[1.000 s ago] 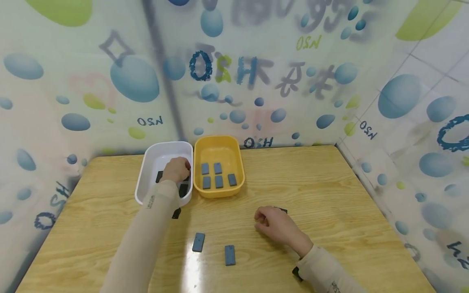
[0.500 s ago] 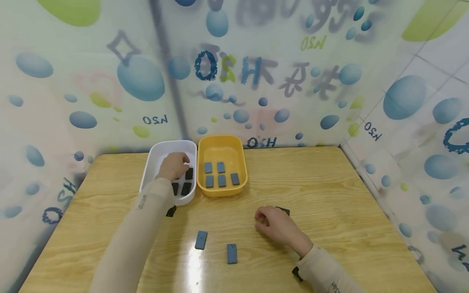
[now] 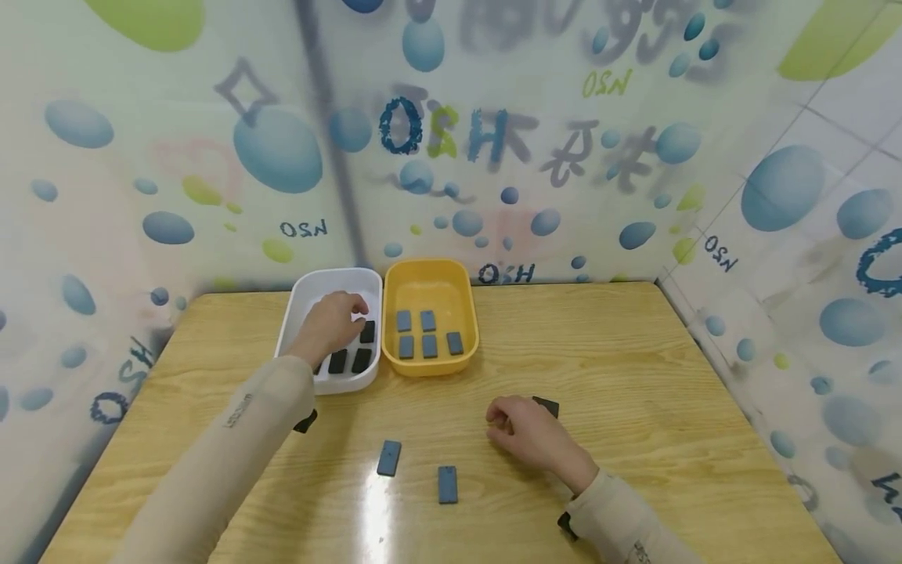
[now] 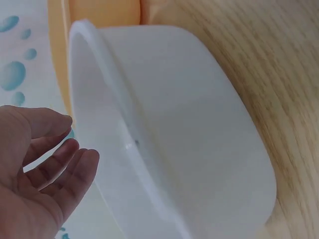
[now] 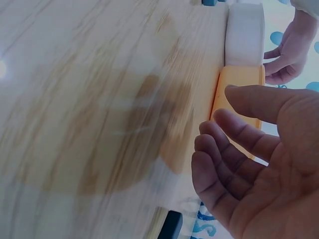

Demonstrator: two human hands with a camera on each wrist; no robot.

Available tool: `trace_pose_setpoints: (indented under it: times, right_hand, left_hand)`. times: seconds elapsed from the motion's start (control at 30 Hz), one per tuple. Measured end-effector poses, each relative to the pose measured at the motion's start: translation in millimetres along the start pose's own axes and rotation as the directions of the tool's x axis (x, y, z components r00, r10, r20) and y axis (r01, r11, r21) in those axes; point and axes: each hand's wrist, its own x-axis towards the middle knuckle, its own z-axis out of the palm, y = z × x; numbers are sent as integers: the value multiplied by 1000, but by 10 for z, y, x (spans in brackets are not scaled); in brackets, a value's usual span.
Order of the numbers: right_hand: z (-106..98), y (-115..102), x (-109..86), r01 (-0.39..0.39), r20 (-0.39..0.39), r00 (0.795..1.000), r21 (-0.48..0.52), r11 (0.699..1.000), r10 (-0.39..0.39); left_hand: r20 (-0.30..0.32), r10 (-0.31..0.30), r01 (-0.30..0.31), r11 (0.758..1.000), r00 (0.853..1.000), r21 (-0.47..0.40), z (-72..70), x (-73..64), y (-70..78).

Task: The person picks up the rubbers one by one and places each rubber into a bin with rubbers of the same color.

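My left hand (image 3: 331,319) hovers over the white bin (image 3: 296,301), fingers loosely bent and holding nothing; the left wrist view shows the hand (image 4: 47,169) above the rim. Inside that bin lie several black tiles (image 3: 362,360), some hidden by my hand. The yellow bin (image 3: 461,294) beside it holds several blue-grey tiles (image 3: 429,345) in rows. My right hand (image 3: 532,435) is relaxed over the table, fingers loosely curled with nothing in them, as the right wrist view of the hand (image 5: 249,164) confirms. A black tile (image 3: 547,406) sits just behind it.
Two blue-grey tiles lie at the table's front, one tilted tile (image 3: 389,457) and one straighter tile (image 3: 447,485). A black tile (image 3: 305,421) shows by the left sleeve, another black tile (image 3: 567,526) by the right sleeve. A patterned wall (image 3: 521,196) stands behind the table (image 3: 578,337).
My left hand has let go of a black tile in the white bin, risen and drawn slightly left, uncovering black tiles there. The right hand stays nearly still. The head view has shifted a little.
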Motion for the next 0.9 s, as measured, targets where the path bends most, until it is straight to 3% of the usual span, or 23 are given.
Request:
trace_pose_setpoints:
  times: [0.17, 0.3, 0.4, 0.63, 0.9]
  right_hand:
    - [7, -54, 25, 10, 1, 1000, -17, 1000, -9]
    - [36, -96, 60, 39, 8, 999, -36, 999, -39]
    - [60, -136, 81, 61, 22, 998, -35, 998, -60]
    - [81, -249, 99, 80, 74, 994, -11, 997, -79]
    - [146, -314, 122, 119, 128, 985, -14, 993, -117]
  left_hand:
    - [-47, 110, -110, 994, 993, 17, -1, -150, 78]
    - [-83, 218, -219, 976, 972, -3, -5, -298, 156]
    - [-83, 264, -268, 963, 961, -40, -15, -413, 216]
    - [-56, 328, -331, 941, 943, -71, 9, -644, 297]
    - [-32, 360, -361, 928, 932, -92, 151, -890, 304]
